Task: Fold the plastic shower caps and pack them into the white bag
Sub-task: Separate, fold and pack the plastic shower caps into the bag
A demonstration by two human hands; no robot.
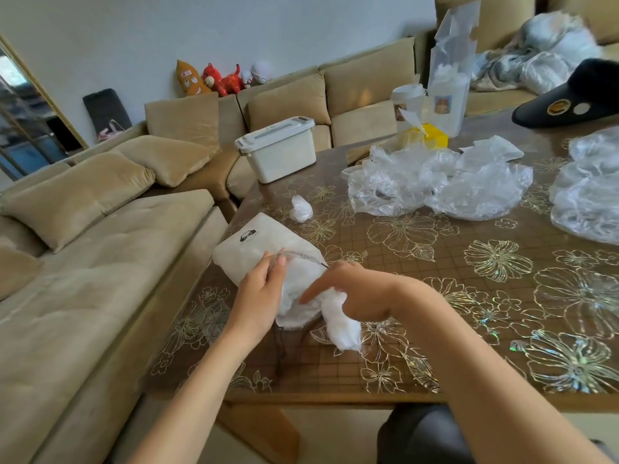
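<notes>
Near one bag (pixel 254 242) lie perhaps two folded caps (pixel 300 209)

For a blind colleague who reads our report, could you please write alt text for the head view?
Two bare hands pack a white bag at the edge of a table: the left hand holds its mouth open, the right hand grips a folded cap there. Farther back lie loose caps; a sofa stands at left.

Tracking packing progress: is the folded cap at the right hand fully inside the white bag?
Partly out: the folded cap sticks out of the white bag below the right hand; the left hand holds the bag.
</notes>
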